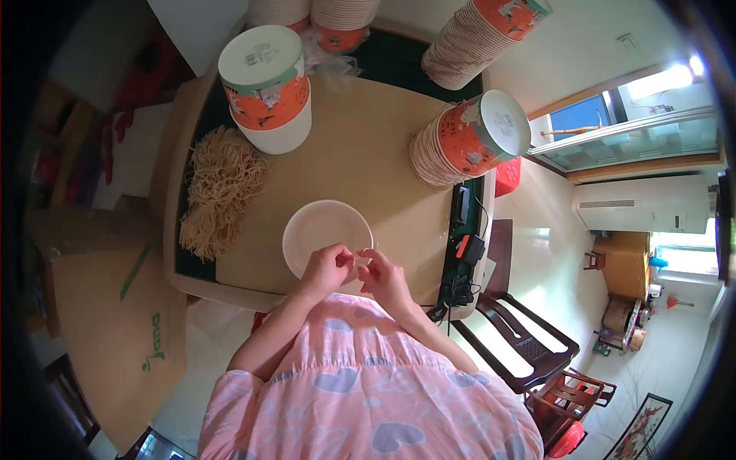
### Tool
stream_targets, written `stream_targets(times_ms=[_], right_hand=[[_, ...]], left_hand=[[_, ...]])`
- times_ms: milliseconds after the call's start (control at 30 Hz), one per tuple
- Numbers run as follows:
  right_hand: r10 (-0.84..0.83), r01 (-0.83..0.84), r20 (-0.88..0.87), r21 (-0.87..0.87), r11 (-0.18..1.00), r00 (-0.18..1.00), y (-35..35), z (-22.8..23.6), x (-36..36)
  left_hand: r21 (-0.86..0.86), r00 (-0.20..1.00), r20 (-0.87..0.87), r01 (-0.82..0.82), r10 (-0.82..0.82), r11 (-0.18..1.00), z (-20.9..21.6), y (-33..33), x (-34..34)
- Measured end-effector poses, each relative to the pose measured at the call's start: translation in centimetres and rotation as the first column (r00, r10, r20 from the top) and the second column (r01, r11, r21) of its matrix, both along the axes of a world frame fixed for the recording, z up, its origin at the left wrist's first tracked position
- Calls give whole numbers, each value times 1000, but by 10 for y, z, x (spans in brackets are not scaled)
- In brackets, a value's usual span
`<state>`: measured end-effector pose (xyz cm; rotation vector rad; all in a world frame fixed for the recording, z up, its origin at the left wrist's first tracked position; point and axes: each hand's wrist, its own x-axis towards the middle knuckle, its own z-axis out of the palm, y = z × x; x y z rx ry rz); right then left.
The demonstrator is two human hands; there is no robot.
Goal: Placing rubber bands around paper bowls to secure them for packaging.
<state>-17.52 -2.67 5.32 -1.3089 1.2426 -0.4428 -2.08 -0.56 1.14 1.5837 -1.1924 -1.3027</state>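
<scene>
My left hand (330, 268) and my right hand (385, 279) meet over the near rim of a round white tub (325, 224), which stands with its open mouth up on the brown board. The left fingers are curled together in a pinch. My right fingers are bent toward the left hand, thumb and forefinger close together. Whatever they hold is too small to name. A heap of thin beige cords (221, 192) lies to the left of the tub. Behind it, an orange-and-white paper tub (270, 107) stands upside down, its pale base up.
A leaning stack of orange-printed tubs (464, 138) is at the right, with another stack (483, 42) behind. Black adapters and cables (461, 290) lie along the table's right edge. A large cardboard box (115, 322) stands left; a dark wooden chair (521, 341) is right.
</scene>
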Motion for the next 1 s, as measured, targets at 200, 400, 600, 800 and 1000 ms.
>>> stream_targets(times_ms=[200,400,600,800,1000], right_hand=[[39,-134,-259,-360,923,965,-4,-21,6],[61,-279,-448,-440,853,892,-23,-18,5],[80,-355,-526,-447,821,847,-32,-13,4],[117,-396,-542,-433,810,832,-32,-6,3],[94,-272,-278,-716,643,956,-42,-3,5]], left_hand=[[24,1000,-6,-14,14,1000,-5,-1,4],[57,988,-142,-55,62,997,-17,-11,-3],[-23,998,50,-40,41,999,-18,-22,-9],[140,954,-285,-60,98,988,-38,-22,-8],[352,504,-805,-21,314,936,-40,-28,-3]])
